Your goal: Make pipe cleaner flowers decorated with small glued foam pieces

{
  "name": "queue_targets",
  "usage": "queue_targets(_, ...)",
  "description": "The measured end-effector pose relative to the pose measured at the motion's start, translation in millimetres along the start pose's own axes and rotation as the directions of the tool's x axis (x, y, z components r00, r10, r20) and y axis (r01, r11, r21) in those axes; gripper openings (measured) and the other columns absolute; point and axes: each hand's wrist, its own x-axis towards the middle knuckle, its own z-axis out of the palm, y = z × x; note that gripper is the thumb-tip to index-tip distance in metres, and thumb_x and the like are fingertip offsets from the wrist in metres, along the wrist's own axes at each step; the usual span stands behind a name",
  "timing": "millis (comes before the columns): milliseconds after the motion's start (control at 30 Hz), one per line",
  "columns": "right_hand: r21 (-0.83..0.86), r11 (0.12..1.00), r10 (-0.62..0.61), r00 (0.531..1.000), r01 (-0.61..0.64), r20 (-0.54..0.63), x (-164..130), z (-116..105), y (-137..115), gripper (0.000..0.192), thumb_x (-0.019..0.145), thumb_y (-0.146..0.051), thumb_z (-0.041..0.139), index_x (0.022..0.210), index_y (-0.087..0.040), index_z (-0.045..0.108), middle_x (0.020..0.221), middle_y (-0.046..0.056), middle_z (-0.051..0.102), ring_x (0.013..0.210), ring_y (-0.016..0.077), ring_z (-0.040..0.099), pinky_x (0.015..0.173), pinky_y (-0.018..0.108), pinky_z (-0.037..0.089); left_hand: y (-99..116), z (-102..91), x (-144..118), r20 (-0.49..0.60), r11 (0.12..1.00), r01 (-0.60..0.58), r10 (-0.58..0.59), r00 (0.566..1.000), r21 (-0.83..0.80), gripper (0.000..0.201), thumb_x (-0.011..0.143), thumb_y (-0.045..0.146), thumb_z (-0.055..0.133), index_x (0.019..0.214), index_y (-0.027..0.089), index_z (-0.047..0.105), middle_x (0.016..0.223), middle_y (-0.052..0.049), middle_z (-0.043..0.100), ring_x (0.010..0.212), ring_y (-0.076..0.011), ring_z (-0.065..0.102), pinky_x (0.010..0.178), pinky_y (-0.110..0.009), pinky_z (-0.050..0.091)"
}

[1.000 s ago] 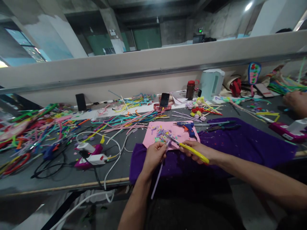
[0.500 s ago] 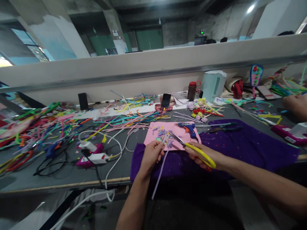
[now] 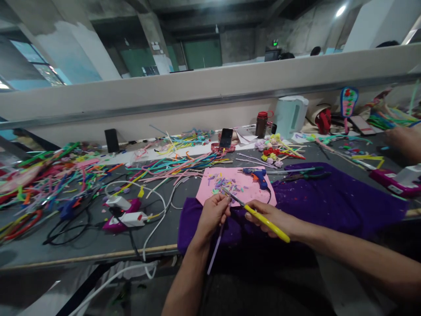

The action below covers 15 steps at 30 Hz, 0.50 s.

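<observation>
The left hand [image 3: 213, 213] is pinched shut around a lilac pipe cleaner [image 3: 215, 248], whose long free end hangs down from the fist past the near edge of the worktop [image 3: 82, 245]. Just beside it, the right hand [image 3: 266, 215] grips a pair of yellow-handled scissors [image 3: 255, 211]; the blades point up and toward the left hand's fingertips, ending right at the top of the pipe cleaner. Whether the blades are apart or closed there is too small to tell. Both hands hover over a purple cloth [image 3: 329, 202] spread on the worktop. Just beyond the hands lies a pink sheet [image 3: 243, 191] sprinkled with small coloured snippets, and on its far corner, beyond the right hand, rests a blue glue gun [image 3: 258, 175]. Well off to the left hand's outer side sit white cables and a power strip [image 3: 126, 217], with a heap of coloured pipe cleaners [image 3: 49, 180] farther out. Another person's hand [image 3: 403, 140] shows far beyond the right hand.
</observation>
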Motion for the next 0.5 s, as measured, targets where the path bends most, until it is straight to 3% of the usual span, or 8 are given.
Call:
queue_targets(133, 0.021, 0.999, 0.039, 0.999, -0.038, -0.024, 4, -4, 1, 0.025, 0.075, -0.035, 0.055, 0.093, -0.018, 0.05, 0.062, -0.006, 0.041, 0.04, 0.0011, 0.031, 0.035, 0.014, 0.023, 1, -3.8, 1, 0.034, 0.999, 0.041, -0.042, 0.999, 0.029, 0.032, 0.07, 0.046, 0.056, 0.072, 0.015, 0.051, 0.048, 0.003, 0.055, 0.027, -0.0037, 0.036, 0.028, -0.015, 0.021)
queue_targets(233, 0.076, 0.992, 0.099, 0.995, -0.101, 0.025, 12, -11, 7, 0.028, 0.074, -0.04, 0.054, 0.093, -0.021, 0.048, 0.061, -0.007, 0.04, 0.036, 0.0013, 0.031, 0.031, 0.014, 0.019, 1, -6.3, 3, 0.046, 0.997, 0.056, -0.059, 0.997, 0.059, 0.03, 0.069, 0.044, 0.057, 0.068, 0.015, 0.051, 0.046, 0.003, 0.054, 0.028, -0.0033, 0.035, 0.03, -0.016, 0.02)
queue_targets(400, 0.124, 0.98, 0.149, 0.987, -0.154, 0.054, 20, -18, 12, 0.027, 0.074, -0.042, 0.053, 0.091, -0.023, 0.046, 0.059, -0.008, 0.038, 0.033, 0.0006, 0.03, 0.028, 0.012, 0.018, 1, -6.6, 6, -0.014, 0.995, 0.05, -0.049, 0.999, 0.089, 0.032, 0.067, 0.043, 0.059, 0.057, 0.016, 0.048, 0.037, 0.006, 0.044, 0.027, -0.003, 0.028, 0.031, -0.017, 0.017)
queue_targets(500, 0.163, 0.977, 0.129, 0.99, -0.136, 0.054, 18, -19, 13, 0.026, 0.073, -0.042, 0.055, 0.087, -0.022, 0.046, 0.058, -0.008, 0.036, 0.032, 0.0, 0.029, 0.027, 0.011, 0.017, 0, -8.8, 6, -0.034, 0.996, 0.051, -0.048, 0.998, 0.078, 0.03, 0.066, 0.043, 0.06, 0.061, 0.015, 0.05, 0.04, 0.005, 0.047, 0.028, -0.0027, 0.029, 0.031, -0.017, 0.018)
